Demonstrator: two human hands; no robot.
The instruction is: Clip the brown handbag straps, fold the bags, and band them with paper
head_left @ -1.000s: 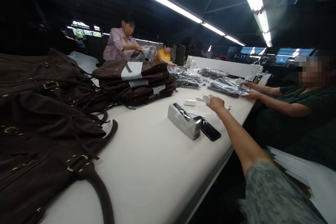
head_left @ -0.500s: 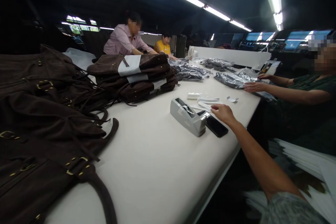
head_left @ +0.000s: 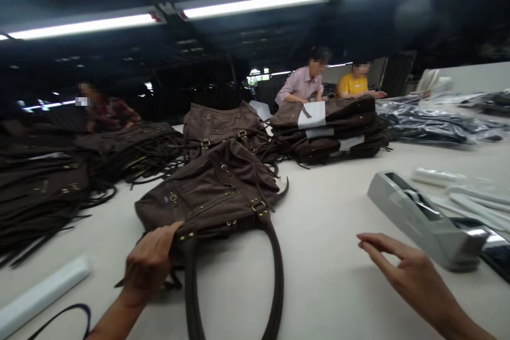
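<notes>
A dark brown handbag (head_left: 217, 188) with brass-coloured buckles lies on the white table, its long handles (head_left: 277, 263) looping toward me. My left hand (head_left: 149, 257) is closed on the bag's near left corner, thumb on top and the other fingers partly hidden. To the right, my right hand (head_left: 410, 271) hovers over the table in a pinch, thumb and forefinger tips together. Anything between those tips is too small to make out. Just beyond it stands a grey tape dispenser (head_left: 422, 228), with a dark phone (head_left: 498, 255) partly behind it.
Stacked brown bags (head_left: 330, 133) with white paper bands sit farther back. More bags (head_left: 43, 186) are piled at the left. Plastic-wrapped goods (head_left: 434, 122) lie at the back right, white strips (head_left: 478, 204) nearer. A pale roll (head_left: 43, 292) lies front left. Co-workers stand across the table.
The view has swung left. My left hand has come into sight, gripping the handbag. My right hand has moved from beyond the dispenser to its near left side, fingertips pinched.
</notes>
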